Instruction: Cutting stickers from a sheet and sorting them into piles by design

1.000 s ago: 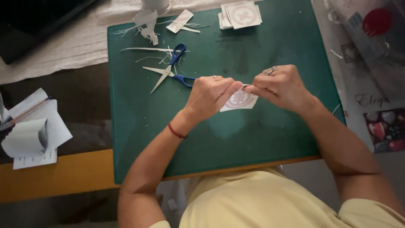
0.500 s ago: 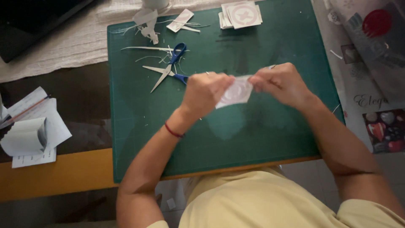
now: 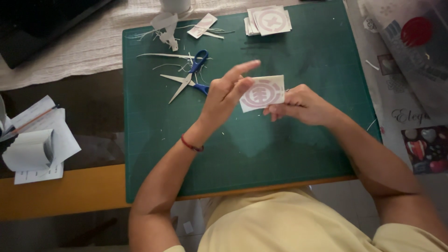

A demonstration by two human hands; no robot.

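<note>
Since half a second ago, both hands have lifted the small white sticker so its face, a pink round emblem, now turns up toward the camera, and the left index finger has straightened out. That left hand sits at the sticker's 9 o'clock edge, thumb pressed against the paper and index finger pointing toward 1 o'clock, the remaining fingers loosely curled. At the sticker's 3 o'clock side, the right hand is closed on the paper's lower corner, fingers bunched under it. The sticker hangs above the middle of the green cutting mat, clear of its surface.

Blue-handled scissors lie open on the mat at the left hand's 10 o'clock, touching nothing but thin paper trimmings scattered toward 11 o'clock. A small stack of cut stickers rests near the mat's 12 o'clock edge, well apart from the hands. A red cord bracelet circles the left wrist. Loose white papers lie off the mat at 9 o'clock, on the dark table.
</note>
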